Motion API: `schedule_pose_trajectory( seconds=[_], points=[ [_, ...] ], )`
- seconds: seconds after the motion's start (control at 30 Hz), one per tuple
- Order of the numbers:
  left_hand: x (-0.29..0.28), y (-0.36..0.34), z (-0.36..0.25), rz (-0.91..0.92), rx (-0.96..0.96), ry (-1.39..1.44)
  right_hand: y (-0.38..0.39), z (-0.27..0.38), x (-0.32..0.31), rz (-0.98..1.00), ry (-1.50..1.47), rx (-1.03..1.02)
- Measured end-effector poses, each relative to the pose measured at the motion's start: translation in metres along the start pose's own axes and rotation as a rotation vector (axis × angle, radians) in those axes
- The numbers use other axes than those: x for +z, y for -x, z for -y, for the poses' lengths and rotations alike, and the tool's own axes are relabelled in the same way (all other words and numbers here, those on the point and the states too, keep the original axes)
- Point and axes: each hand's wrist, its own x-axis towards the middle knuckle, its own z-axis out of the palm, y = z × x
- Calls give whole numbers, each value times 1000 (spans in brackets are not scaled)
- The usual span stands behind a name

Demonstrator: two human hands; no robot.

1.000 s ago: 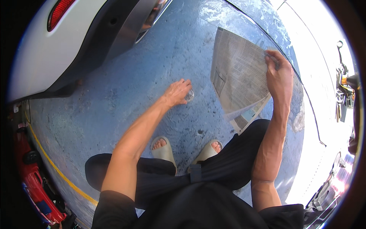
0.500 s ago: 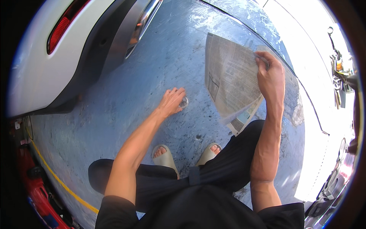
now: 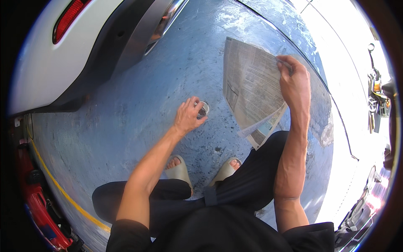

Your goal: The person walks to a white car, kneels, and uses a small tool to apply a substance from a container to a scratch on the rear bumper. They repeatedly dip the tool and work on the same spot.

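My left hand (image 3: 188, 116) is low over the blue floor, thumb and fingers curled round a small round clear container (image 3: 204, 110). Its pale rim faces up, and something dark shows within the ring. My hand covers its left side, so whether it rests on the floor I cannot tell. On the right, my right hand (image 3: 295, 80) pinches the upper right edge of a printed newspaper sheet (image 3: 252, 80). The sheet hangs down with a folded lower corner close to my right knee.
A white car's rear corner (image 3: 79, 54) with a black lower bumper and a chrome trim (image 3: 166, 27) fills the upper left. A yellow line (image 3: 71, 201) and red equipment (image 3: 44, 218) lie at the left rim. Bright sunlit ground (image 3: 340, 105) spreads at right, with clutter beyond.
My left hand has turned slightly and its thumb and fingers now sit visibly round the container, showing more of the rim. The newspaper has shifted a little left with my right hand.
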Motion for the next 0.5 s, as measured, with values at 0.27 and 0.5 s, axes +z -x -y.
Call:
schedule_pose_trajectory(
  seconds=[0.27, 0.5],
  points=[
    [10, 26, -23, -270, -96, 54, -2, 9, -2, 15, 4, -100],
    [9, 24, -33, -276, -168, 118, -3, 12, -5, 57, 9, -115]
  ],
)
